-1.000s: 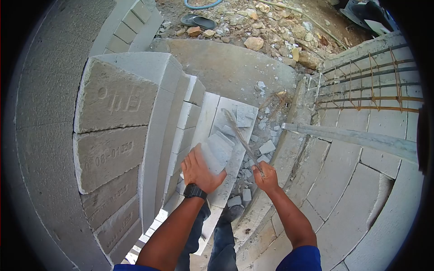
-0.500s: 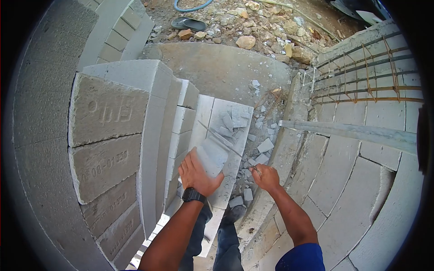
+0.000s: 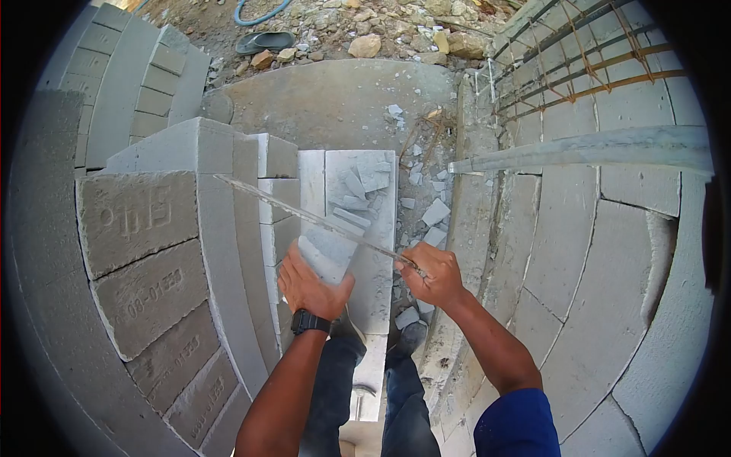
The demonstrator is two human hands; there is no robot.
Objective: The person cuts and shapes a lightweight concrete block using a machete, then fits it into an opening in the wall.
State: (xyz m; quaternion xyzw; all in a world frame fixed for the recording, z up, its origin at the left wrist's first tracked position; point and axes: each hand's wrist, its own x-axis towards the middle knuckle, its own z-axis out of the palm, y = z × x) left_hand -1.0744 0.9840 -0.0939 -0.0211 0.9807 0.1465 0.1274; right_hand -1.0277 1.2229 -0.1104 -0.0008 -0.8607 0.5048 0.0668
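Note:
My left hand (image 3: 316, 291) grips the near end of a small pale aerated concrete block piece (image 3: 324, 257), fingers along its left side and thumb at the right. My right hand (image 3: 434, 276) is closed around the handle end of a long narrow blade (image 3: 301, 215), seen nearly edge-on. The blade crosses over the far part of the block piece and points up-left; whether it touches the piece, I cannot tell. Under the piece is a long pale block surface (image 3: 369, 293). Broken flat offcuts (image 3: 365, 183) lie on it just beyond the blade.
Stacked, stamped blocks (image 3: 141, 221) rise at the left. A block wall (image 3: 571, 259) stands on the right, with rusty rebar (image 3: 590, 76) and a grey bar (image 3: 579, 148) jutting inward. Chips (image 3: 435, 213) litter the ground. Rubble (image 3: 365, 46) and a grey sandal (image 3: 266, 43) lie beyond.
The view has turned and shifted. My right hand's blade now reaches farther left over the block piece and more of its length shows. My left hand keeps its grip.

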